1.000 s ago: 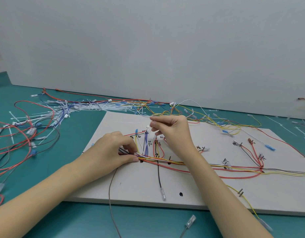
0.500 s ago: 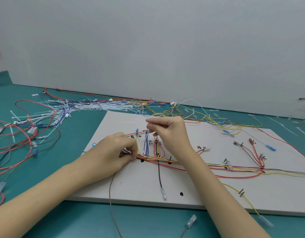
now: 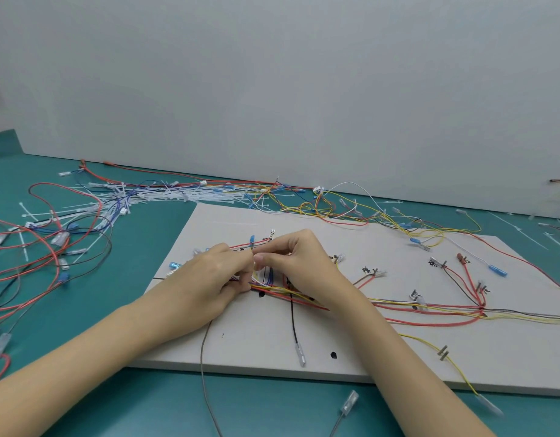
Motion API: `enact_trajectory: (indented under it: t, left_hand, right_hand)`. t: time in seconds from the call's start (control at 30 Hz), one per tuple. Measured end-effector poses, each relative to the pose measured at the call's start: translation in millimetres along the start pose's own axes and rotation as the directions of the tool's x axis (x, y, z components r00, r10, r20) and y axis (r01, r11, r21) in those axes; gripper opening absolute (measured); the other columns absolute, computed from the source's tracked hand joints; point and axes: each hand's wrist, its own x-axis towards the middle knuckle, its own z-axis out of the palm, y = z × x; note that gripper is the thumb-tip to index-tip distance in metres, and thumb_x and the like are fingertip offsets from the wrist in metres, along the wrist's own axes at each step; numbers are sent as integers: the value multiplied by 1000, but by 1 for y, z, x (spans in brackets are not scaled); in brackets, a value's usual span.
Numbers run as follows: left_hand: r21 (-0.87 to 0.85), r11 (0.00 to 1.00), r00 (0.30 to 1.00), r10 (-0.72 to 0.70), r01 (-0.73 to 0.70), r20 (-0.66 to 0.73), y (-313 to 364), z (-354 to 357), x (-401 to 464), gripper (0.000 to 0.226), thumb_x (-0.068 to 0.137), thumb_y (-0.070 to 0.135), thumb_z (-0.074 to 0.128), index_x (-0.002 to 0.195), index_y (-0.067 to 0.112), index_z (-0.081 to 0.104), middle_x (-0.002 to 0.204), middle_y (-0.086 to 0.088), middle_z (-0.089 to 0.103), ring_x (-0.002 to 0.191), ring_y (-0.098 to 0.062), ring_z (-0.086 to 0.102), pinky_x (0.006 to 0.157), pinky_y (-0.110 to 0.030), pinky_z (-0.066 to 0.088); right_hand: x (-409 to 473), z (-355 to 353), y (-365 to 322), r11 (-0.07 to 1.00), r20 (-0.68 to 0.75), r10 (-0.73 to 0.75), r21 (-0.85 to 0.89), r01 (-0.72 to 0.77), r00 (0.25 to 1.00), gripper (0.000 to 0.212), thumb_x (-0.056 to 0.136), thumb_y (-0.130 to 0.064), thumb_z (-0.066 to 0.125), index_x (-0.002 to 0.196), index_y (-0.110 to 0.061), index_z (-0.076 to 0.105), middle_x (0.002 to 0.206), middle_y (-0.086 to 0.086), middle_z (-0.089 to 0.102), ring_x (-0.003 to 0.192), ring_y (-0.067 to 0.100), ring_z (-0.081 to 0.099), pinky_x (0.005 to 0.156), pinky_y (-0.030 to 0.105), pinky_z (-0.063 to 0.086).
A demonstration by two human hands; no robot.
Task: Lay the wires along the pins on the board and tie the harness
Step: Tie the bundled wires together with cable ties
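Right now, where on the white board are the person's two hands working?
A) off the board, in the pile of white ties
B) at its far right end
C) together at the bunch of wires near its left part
C: the left hand and right hand meet fingertip to fingertip over the wire bundle on the left part of the white board.

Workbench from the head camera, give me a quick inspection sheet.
Surface: teal table under a pale board.
Job's things: wire bundle routed along the board; cable ties heaped at far left.
Clutter: loose wires sprawled at left.
Hands: left hand and right hand pinching together at the bundle's left end; what they pinch is hidden.
Cables: grey lead runs off the near edge.
Surroundings: plain grey wall.
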Motion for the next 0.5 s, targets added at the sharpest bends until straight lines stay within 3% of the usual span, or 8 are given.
enact_trajectory:
  t: [0.1,0.2,0.3,0.4,0.5]
  left_hand:
    - [-10,1000,1000,13,-14,-24,3,-1,1,23,83,6,71,83,27,62,82,25,56,87,0,46,75,-20,41]
    - [6,1000,999,7,-7,-31,6,-2,1,24,78,2,73,79,26,73,83,19,55,85,0,44,75,-17,38]
    - [-4,1000,999,-30,30,24,8,-3,0,24,80,7,69,84,29,76,87,20,55,86,4,48,78,-20,42]
    - [9,999,994,-53,53,93,11,-6,-2,16,76,37,67,91,34,74,91,24,50,96,8,43,81,-6,32]
    - [14,994,978,-107,106,179,10,-12,-3,47,61,75,62,95,44,70,97,27,46,102,9,39,80,-4,30]
  right_hand:
    - [-3,0,-2,999,53,17,-46,-15,998,15,90,-4,63,96,0,76,79,6,72,62,-6,56,64,9,42]
    - [-3,2,-1,995,30,39,-91,-36,999,13,89,-9,66,97,-5,76,83,2,70,76,4,59,76,20,47]
    - [-5,4,2,993,13,55,-101,-54,998,12,89,-11,67,94,-7,77,70,-7,66,61,-3,52,62,16,42]
    - [-7,2,5,994,-5,72,-82,-73,997,11,90,-11,66,92,-6,77,62,-14,61,48,-6,48,53,8,35]
    - [-9,3,3,994,7,79,-72,-79,997,11,90,-11,66,91,-6,76,64,-10,63,52,-4,50,57,12,38]
